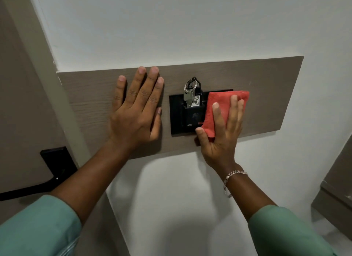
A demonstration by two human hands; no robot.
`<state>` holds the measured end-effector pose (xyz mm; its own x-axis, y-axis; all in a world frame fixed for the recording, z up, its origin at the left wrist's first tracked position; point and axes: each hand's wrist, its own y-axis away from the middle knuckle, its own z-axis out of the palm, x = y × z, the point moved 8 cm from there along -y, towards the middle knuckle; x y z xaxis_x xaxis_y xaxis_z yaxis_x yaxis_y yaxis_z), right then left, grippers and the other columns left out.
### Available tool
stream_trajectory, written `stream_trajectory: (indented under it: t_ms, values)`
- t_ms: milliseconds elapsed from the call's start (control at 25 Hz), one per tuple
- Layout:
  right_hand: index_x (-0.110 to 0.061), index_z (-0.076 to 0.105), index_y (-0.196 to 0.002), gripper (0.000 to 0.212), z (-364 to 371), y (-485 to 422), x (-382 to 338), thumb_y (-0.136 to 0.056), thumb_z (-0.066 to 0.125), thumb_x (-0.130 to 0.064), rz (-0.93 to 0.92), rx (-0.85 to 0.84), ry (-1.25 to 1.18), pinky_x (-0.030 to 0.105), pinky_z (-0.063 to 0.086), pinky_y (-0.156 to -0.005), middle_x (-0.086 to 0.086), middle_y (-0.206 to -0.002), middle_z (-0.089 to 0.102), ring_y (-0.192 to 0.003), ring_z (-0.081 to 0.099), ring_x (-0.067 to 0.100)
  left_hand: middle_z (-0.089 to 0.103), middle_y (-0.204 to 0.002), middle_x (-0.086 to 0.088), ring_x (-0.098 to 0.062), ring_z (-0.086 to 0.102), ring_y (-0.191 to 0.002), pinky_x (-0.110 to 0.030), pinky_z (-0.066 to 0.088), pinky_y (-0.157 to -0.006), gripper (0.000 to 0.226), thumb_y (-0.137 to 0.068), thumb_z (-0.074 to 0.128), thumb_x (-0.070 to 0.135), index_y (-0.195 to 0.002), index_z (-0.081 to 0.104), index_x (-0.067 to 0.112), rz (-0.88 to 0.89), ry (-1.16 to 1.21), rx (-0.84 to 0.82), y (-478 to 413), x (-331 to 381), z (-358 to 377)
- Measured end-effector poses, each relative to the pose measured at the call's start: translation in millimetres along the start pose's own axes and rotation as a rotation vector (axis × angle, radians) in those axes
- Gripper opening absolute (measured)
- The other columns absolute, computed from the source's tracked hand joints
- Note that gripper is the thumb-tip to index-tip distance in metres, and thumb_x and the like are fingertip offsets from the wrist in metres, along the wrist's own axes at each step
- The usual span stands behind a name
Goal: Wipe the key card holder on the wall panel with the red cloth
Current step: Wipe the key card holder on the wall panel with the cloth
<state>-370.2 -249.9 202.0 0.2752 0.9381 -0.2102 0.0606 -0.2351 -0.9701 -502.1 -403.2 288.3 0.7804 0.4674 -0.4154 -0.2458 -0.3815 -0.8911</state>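
White wall w/ a grey-brown wood-grain wall panel point(266, 80) mounted across it; only one view, the head cam, looking at both hands on that panel. Landmark = the black key card holder point(182, 118), set in the panel's middle. Just left of the holder, the left hand point(136, 110) lies flat on the panel, fingers spread & straight, gripping nothing, prob. just bracing. Over the holder's right edge, the right hand point(221, 133) presses the folded red cloth point(219, 105) flat against holder & panel, fingers laid across the front, thumb hooked under the low corner, so it's a loose flat hold, not a fist. A key ring point(190, 85) w/ a key & a small tag hangs from the holder's top slot, just left of the cloth. Far lower left of the holder, a black door handle point(55, 170) on a door. Risks, as I judge: a leftward sweep could snag the cloth on the ring & tug the fob out of the slot, maybe cutting room power; a flat hold could let the cloth slip from under the fingers & drop; the recess round the key may go unwiped since the cloth sits only on the right side.
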Motion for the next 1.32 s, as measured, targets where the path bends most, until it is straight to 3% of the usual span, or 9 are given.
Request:
stream_trajectory:
  t_ms: [120,280,480,640,720,800,1000,1160,1320]
  values:
    - [-0.042,0.008,-0.156,0.072,-6.3,6.7,2.2,-0.097,0.046,-0.059,-0.226,-0.086,0.064,0.058,0.019,-0.124,-0.005,-0.17,-0.009,-0.154,0.006,0.039,0.036,-0.157,-0.016,-0.035,0.031,-0.146,-0.057,0.02,-0.118,0.06,-0.095,0.044,0.028,-0.15,0.036,0.005,0.006,0.014,0.009,-0.8,0.2,-0.5]
    - [-0.032,0.023,-0.155,0.066,-9.3,-11.7,7.1,-0.098,0.049,-0.053,-0.021,-0.017,-0.054,0.049,0.011,-0.127,0.019,-0.164,0.012,-0.156,0.005,0.038,0.031,-0.158,-0.014,-0.034,0.029,-0.147,-0.057,0.02,-0.118,0.06,-0.095,0.043,0.028,-0.15,0.034,0.006,0.007,0.011,0.012,0.4,1.1,0.2]
    - [-0.034,0.022,-0.154,0.065,-10.2,5.8,1.0,-0.099,0.056,-0.042,-0.259,-0.118,0.067,0.053,0.015,-0.127,-0.001,-0.17,-0.001,-0.152,0.012,0.046,0.034,-0.157,-0.015,-0.034,0.03,-0.147,-0.056,0.02,-0.118,0.06,-0.095,0.044,0.029,-0.149,0.037,0.005,0.011,0.002,0.018,-0.3,0.4,-1.8]
    - [-0.02,0.037,-0.146,0.06,-29.1,10.5,16.4,-0.093,0.065,-0.015,0.031,-0.091,-0.012,0.048,0.02,-0.128,0.017,-0.162,0.02,-0.151,0.02,0.046,0.037,-0.156,-0.016,-0.034,0.032,-0.145,-0.056,0.021,-0.117,0.059,-0.094,0.045,0.028,-0.148,0.039,0.005,0.016,0.001,0.023,-1.3,0.9,-3.3]
    - [-0.02,0.037,-0.149,0.056,-37.0,6.0,3.6,-0.098,0.06,-0.019,0.185,0.047,-0.17,0.051,0.026,-0.126,0.018,-0.165,0.017,-0.155,0.018,0.039,0.036,-0.156,-0.016,-0.034,0.032,-0.146,-0.056,0.02,-0.118,0.059,-0.094,0.044,0.029,-0.148,0.038,0.005,0.006,0.012,0.015,-0.9,-0.5,-3.9]
    - [-0.027,0.031,-0.154,0.058,-37.4,3.8,-23.7,-0.101,0.056,-0.027,0.165,0.144,-0.271,0.048,0.026,-0.126,0.01,-0.169,0.009,-0.156,0.016,0.035,0.033,-0.157,-0.015,-0.033,0.029,-0.147,-0.056,0.019,-0.119,0.06,-0.095,0.043,0.029,-0.149,0.037,0.005,-0.006,0.034,0.0,-0.2,-0.3,-4.3]
    - [-0.042,0.006,-0.156,0.073,5.9,25.0,-70.6,-0.099,0.051,-0.047,0.014,-0.106,-0.09,0.06,0.021,-0.125,0.002,-0.169,-0.001,-0.157,-0.001,0.036,0.03,-0.158,-0.013,-0.033,0.03,-0.147,-0.055,0.019,-0.119,0.061,-0.094,0.044,0.03,-0.149,0.037,0.005,0.003,0.045,-0.004,-1.3,-0.8,-4.8]
    - [-0.034,0.018,-0.156,0.068,2.5,4.1,-40.3,-0.098,0.045,-0.058,0.258,0.066,-0.161,0.064,0.02,-0.122,0.004,-0.17,-0.002,-0.158,-0.002,0.034,0.03,-0.159,-0.013,-0.032,0.028,-0.148,-0.054,0.017,-0.121,0.061,-0.094,0.044,0.03,-0.15,0.036,0.006,-0.011,0.048,0.002,0.7,1.0,-3.2]
    - [-0.044,0.007,-0.155,0.07,7.0,15.2,-46.5,-0.098,0.044,-0.059,0.092,-0.019,-0.075,0.067,0.02,-0.121,0.014,-0.165,0.006,-0.157,-0.003,0.035,0.033,-0.158,-0.015,-0.032,0.027,-0.148,-0.055,0.017,-0.12,0.061,-0.094,0.044,0.03,-0.15,0.036,0.006,-0.012,0.052,-0.005,0.5,0.1,-2.5]
